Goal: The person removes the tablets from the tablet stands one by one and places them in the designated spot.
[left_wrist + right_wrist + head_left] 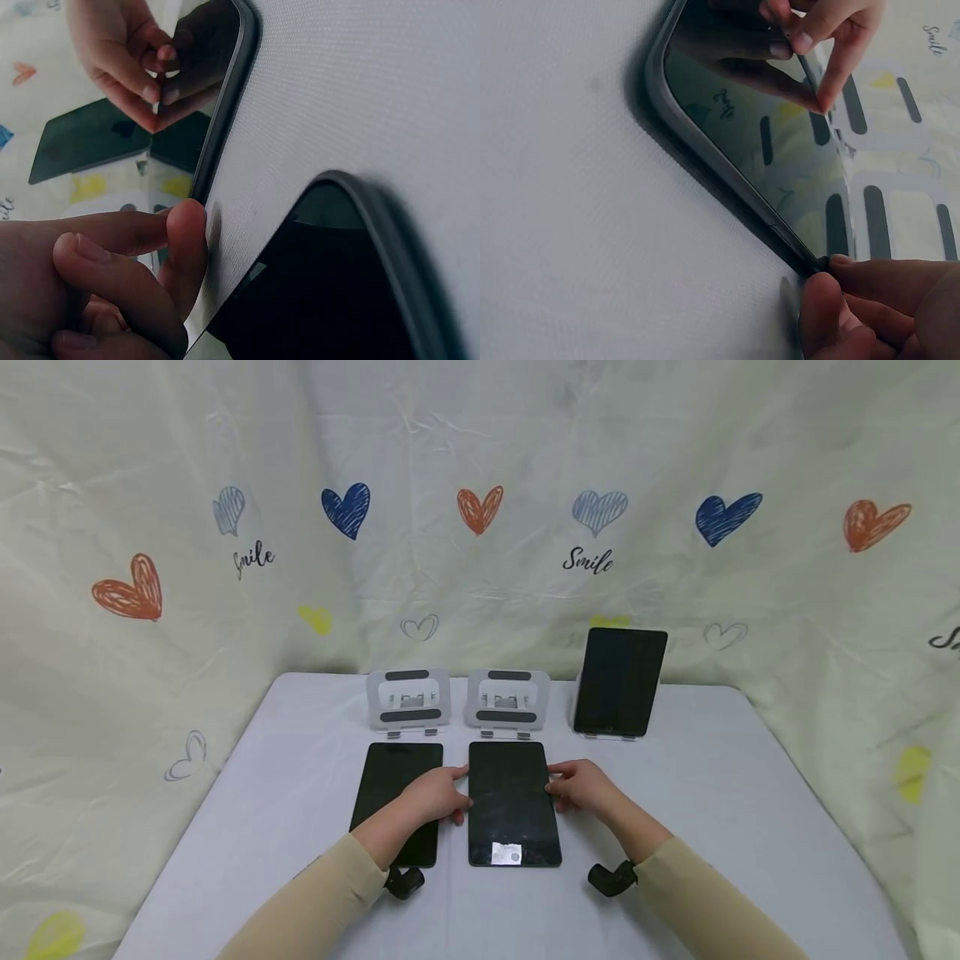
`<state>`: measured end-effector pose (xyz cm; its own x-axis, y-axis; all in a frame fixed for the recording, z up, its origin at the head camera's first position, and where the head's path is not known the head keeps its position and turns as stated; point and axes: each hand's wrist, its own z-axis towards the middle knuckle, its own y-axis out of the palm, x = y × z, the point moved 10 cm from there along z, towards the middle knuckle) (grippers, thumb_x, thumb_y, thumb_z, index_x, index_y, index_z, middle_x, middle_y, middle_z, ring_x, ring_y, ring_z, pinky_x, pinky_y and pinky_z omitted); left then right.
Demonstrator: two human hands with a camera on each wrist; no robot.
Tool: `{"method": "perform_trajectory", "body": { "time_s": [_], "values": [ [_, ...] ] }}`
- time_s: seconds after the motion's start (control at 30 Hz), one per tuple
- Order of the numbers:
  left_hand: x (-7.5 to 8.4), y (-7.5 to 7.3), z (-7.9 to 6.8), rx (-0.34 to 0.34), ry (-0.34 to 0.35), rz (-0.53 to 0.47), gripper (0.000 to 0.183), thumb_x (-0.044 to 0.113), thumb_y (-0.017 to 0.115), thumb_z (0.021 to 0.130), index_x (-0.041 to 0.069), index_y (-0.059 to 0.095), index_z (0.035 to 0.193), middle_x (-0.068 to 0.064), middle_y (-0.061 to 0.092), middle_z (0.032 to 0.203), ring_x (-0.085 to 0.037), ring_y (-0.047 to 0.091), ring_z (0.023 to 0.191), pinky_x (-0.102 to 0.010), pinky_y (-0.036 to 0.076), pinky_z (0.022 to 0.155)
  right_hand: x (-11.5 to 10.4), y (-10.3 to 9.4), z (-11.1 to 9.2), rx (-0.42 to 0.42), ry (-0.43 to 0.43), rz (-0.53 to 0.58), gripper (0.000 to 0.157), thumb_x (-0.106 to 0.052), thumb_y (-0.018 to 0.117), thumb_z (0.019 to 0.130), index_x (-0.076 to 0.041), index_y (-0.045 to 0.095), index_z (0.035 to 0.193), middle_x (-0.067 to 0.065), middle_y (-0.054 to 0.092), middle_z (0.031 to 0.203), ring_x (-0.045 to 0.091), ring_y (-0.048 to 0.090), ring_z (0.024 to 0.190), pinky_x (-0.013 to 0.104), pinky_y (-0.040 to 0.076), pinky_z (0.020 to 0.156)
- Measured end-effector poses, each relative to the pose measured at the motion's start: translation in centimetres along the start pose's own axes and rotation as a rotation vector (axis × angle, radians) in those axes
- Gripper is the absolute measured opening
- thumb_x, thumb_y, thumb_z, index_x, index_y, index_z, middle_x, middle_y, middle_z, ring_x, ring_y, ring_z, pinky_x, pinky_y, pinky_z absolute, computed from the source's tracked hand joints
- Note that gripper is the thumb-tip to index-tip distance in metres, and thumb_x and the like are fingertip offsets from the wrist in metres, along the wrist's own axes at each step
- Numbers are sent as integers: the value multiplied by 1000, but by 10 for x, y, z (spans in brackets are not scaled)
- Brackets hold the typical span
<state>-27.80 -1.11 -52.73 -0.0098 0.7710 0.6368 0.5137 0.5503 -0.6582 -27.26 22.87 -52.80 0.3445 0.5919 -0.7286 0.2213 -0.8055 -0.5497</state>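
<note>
A black tablet (510, 802) lies screen up in the middle of the white table, between the two hands. My left hand (435, 793) grips its left edge with thumb and forefinger. On the opposite edge, my right hand (588, 785) holds it with the fingertips, its other fingers curled below. The right wrist view has the right thumb and forefinger (885, 281) right at the tablet's rim, close over the tabletop. Beneath my left forearm lies a second black tablet (397, 768), partly covered by the hand and wrist.
Two white tablet stands (408, 672) with dark grip strips stand side by side behind the flat tablets. At the back right, a third tablet (622, 681) leans upright on another stand. A cloth with printed hearts (480, 593) hangs behind the table (750, 827).
</note>
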Motion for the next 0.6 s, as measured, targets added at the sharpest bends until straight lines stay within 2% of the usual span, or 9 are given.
{"method": "perform_trajectory", "body": {
  "time_s": [0.23,0.6],
  "values": [
    [1,1,1,10,2,-32,68,21,72,91,13,42,152,0,68,61,-13,50,45,-32,43,58,-5,-2,1,8,-29,-72,42,-11,70,92,1,61,132,7,66,73,19,59,59,29,49,57],
    [4,-1,-1,16,-8,-23,66,20,70,92,12,42,151,-1,68,61,-14,50,45,-32,42,58,-13,-4,-1,31,-67,-189,40,-15,71,92,-1,65,129,5,65,73,20,58,58,31,47,61]
  ]
}}
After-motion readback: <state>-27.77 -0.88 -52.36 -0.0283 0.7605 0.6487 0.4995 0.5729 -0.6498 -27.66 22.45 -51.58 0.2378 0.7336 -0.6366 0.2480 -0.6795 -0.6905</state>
